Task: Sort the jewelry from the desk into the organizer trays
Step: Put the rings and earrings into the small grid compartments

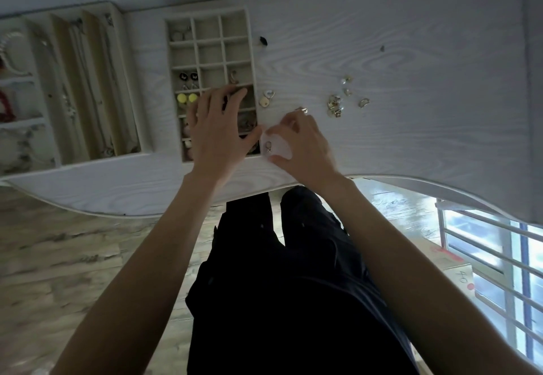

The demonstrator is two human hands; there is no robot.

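Person stood at the white wood-grain desk (382,145), whose near edge ran in a wavy curve just in front of the dark trousers (293,272). Grid organizer tray (253,51) sat close to that near edge, its near wall almost at the lip. Left hand (219,128) lay spread over the tray's near compartments, fingers straight and fanned, holding nothing that could be seen. Right hand (302,139) was just right of the tray's right wall, fingers curled around a small clear plastic bag (277,147) with a ring-like piece (268,146) inside; the thumbs of both hands were close together at the bag. Filled cells noted: yellow round earrings (187,98) and black round earrings (188,76) in the left column; far rows mostly bare. A pair of pale heart-shaped earrings (266,97) lay on the desk just beside the tray's right wall. A loose cluster of gold jewelry (340,101) lay well to the right of the hands, with bare desk beyond it toward the far and right edges. A second organizer with long slots (88,87) holding chains stood left of the grid tray, a narrow strip of desk between them. White railing (493,245) at lower right.
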